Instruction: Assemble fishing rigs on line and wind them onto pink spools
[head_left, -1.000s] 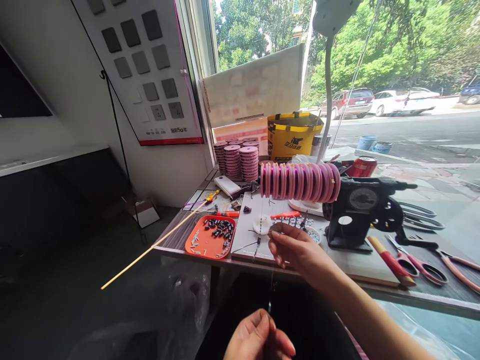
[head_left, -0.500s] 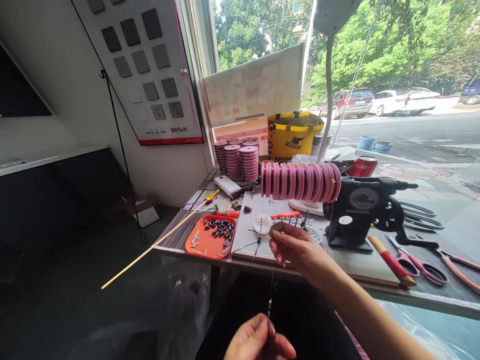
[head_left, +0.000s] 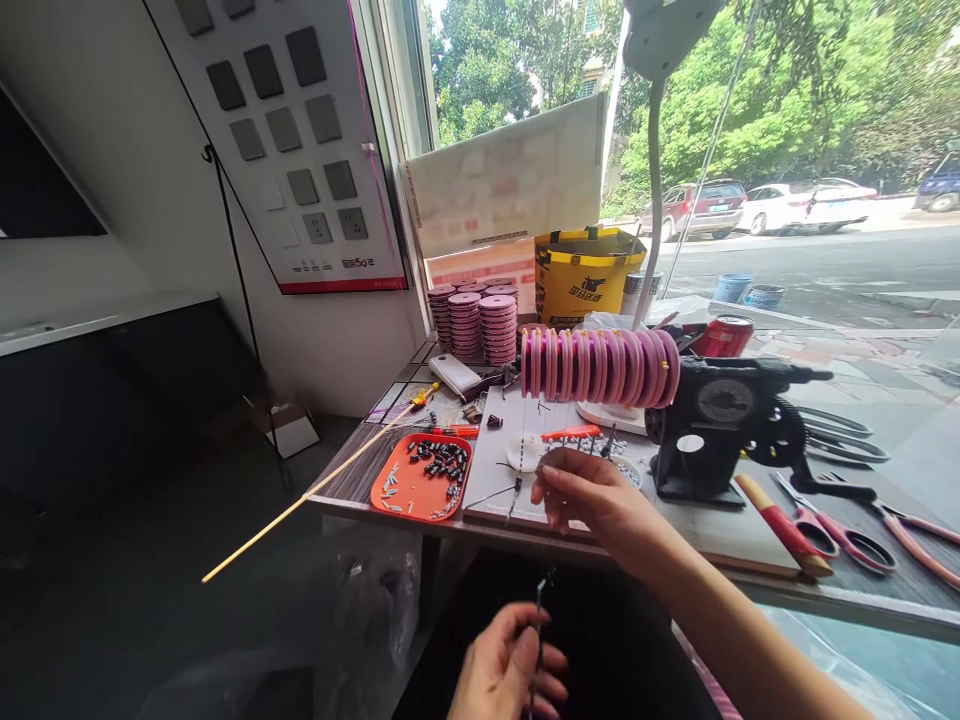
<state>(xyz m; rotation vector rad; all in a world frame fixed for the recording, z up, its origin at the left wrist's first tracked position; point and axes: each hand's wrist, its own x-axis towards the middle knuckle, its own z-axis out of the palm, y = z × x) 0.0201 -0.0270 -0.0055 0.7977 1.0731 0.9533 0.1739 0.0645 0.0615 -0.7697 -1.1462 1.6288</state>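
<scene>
My right hand (head_left: 577, 490) is raised at the table's front edge, thumb and fingertips pinched on a thin line that is barely visible. Below it, over the dark lap, my left hand (head_left: 510, 665) closes its fingers on the dark strand (head_left: 539, 600) of that line, with a small pale piece above the fingers. Beside my right hand, another thin line with a small black piece (head_left: 517, 484) hangs from the row of pink spools (head_left: 600, 366). These spools sit on a black hand-cranked winder (head_left: 724, 400).
An orange tray (head_left: 397, 500) holds small black parts and pale tubes. Stacked pink spools (head_left: 465, 325) and a yellow bag (head_left: 589, 285) stand behind. A long thin stick (head_left: 300, 500) juts past the table's left edge. Scissors (head_left: 840, 535) and pliers (head_left: 919, 530) lie at right.
My left hand has moved up a little along the strand, and its fingers are spread more around it. My right hand stays nearly in place, tilted slightly.
</scene>
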